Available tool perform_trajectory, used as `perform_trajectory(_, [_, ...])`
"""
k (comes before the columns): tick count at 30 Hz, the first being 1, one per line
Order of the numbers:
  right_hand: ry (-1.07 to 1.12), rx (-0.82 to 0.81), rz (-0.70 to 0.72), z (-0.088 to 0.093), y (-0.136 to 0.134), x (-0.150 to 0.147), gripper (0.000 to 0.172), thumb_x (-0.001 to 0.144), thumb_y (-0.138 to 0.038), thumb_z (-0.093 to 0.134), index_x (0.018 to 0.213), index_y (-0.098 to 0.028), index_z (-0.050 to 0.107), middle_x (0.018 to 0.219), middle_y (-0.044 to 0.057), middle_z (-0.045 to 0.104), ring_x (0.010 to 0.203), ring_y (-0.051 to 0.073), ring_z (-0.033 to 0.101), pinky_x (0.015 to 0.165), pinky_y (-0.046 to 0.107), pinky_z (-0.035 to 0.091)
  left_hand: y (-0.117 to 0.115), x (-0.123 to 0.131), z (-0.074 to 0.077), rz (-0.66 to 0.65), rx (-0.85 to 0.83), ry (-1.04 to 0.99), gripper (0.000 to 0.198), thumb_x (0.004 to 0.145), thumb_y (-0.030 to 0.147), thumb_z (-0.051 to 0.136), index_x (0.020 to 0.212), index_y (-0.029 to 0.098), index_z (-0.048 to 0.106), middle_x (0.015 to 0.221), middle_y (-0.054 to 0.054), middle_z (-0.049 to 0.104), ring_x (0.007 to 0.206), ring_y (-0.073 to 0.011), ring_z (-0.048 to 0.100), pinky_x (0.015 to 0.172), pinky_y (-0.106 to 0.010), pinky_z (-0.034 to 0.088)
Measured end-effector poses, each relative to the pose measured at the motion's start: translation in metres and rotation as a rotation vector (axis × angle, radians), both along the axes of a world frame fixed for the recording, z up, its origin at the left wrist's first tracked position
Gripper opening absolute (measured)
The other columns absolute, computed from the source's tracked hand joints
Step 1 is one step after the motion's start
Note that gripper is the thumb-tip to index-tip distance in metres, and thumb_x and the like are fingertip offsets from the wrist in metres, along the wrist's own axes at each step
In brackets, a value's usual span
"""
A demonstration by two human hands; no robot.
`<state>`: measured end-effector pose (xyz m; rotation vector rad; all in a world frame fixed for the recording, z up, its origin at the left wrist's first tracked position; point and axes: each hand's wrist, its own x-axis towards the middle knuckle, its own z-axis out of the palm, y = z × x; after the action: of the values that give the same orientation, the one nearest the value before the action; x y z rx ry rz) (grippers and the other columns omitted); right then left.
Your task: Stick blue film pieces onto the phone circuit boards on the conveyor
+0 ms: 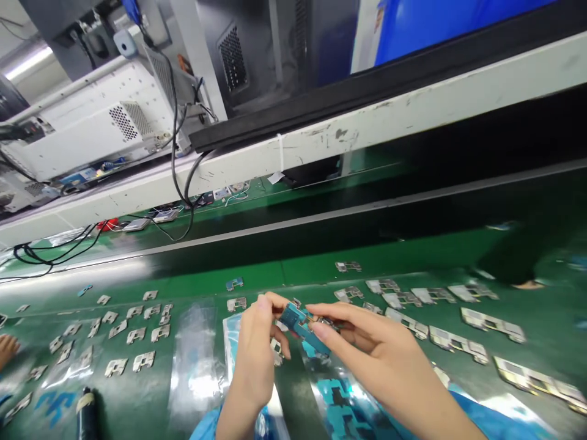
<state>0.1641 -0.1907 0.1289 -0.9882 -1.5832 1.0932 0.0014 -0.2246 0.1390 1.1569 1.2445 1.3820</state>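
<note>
Between my two hands is a small circuit board (305,330) with blue film on its face, held tilted above the green table. My left hand (254,345) is closed with its fingertips at the board's left end. My right hand (380,351) pinches the right side between thumb and fingers. Below them, a metallic board (277,352) shows partly behind my left fingers. Beneath my right hand lies a clear sheet carrying several blue film cut-outs (337,406). Beside my left forearm is a blue-and-white sheet (232,342), partly covered by the arm.
Several metallic boards (144,360) lie spread on the left, and larger ones (458,345) on the right. A dark cylindrical tool (87,415) stands front left. Another person's hand (8,349) shows at the left edge. Overhead runs a white shelf edge (330,137) with hanging black cables (174,122).
</note>
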Motion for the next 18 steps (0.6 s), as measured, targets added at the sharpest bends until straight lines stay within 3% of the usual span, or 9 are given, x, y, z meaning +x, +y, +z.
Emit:
perform_trajectory(7, [-0.052,-0.003,-0.007,0.001,-0.034,0.009,0.022,0.090,-0.042,0.069,0.100,-0.029,0.083,0.096,0.003,0.082,0.074,0.018,0.077,0.065,0.024,0.064,-0.021,0.001,0.015,-0.026,0.017,0.231,0.071,0.106,0.064,0.020,0.081,0.017,0.068,0.078,-0.005,0.065,0.064,-0.0170,0.055,0.057,-0.027,0.042])
perform_trajectory(9, [-0.137,-0.006,0.011,-0.008,-0.032,0.015,0.028,0.092,-0.047,0.067,0.107,-0.028,0.081,0.100,0.003,0.081,0.080,0.019,0.077,0.069,0.026,0.064,-0.033,-0.001,0.017,0.052,0.038,0.385,0.064,0.108,0.059,0.025,0.078,0.019,0.066,0.078,-0.005,0.066,0.072,-0.0193,0.058,0.063,-0.028,0.042])
perform_trajectory(11, [-0.277,-0.009,0.010,-0.021,-0.012,0.020,0.033,0.092,-0.049,0.067,0.116,-0.027,0.078,0.102,0.003,0.080,0.088,0.020,0.076,0.078,0.030,0.063,-0.052,-0.005,0.007,0.182,0.019,0.554,0.052,0.107,0.053,0.036,0.080,0.021,0.065,0.078,-0.004,0.067,0.075,-0.0203,0.060,0.067,-0.029,0.042])
perform_trajectory(13, [-0.436,-0.028,-0.005,-0.039,0.025,0.019,0.033,0.094,-0.043,0.070,0.120,-0.024,0.074,0.101,0.003,0.079,0.092,0.020,0.074,0.086,0.033,0.060,-0.078,-0.007,-0.019,0.269,-0.044,0.685,0.038,0.106,0.045,0.045,0.084,0.022,0.066,0.080,-0.004,0.070,0.076,-0.0213,0.064,0.071,-0.030,0.044])
perform_trajectory(15, [-0.515,-0.069,0.006,-0.058,0.071,0.012,0.026,0.095,-0.035,0.072,0.114,-0.018,0.073,0.104,0.007,0.076,0.093,0.022,0.072,0.086,0.038,0.060,-0.107,-0.006,-0.060,0.261,-0.086,0.772,0.029,0.104,0.037,0.048,0.090,0.022,0.068,0.089,-0.006,0.076,0.084,-0.0245,0.070,0.078,-0.035,0.051])
perform_trajectory(16, [-0.550,-0.097,0.018,-0.067,0.093,0.006,0.024,0.099,-0.035,0.069,0.116,-0.017,0.070,0.112,0.007,0.073,0.095,0.021,0.072,0.084,0.040,0.061,-0.121,-0.005,-0.084,0.259,-0.061,0.832,0.024,0.102,0.032,0.050,0.096,0.021,0.070,0.098,-0.009,0.078,0.094,-0.0271,0.073,0.085,-0.039,0.054])
perform_trajectory(18, [-0.602,-0.123,0.025,-0.084,0.129,-0.007,0.032,0.100,-0.035,0.067,0.126,-0.016,0.065,0.124,0.010,0.068,0.101,0.023,0.070,0.085,0.043,0.061,-0.146,-0.002,-0.129,0.202,0.076,1.018,0.023,0.097,0.023,0.054,0.113,0.018,0.070,0.124,-0.015,0.075,0.128,-0.0340,0.064,0.109,-0.053,0.049])
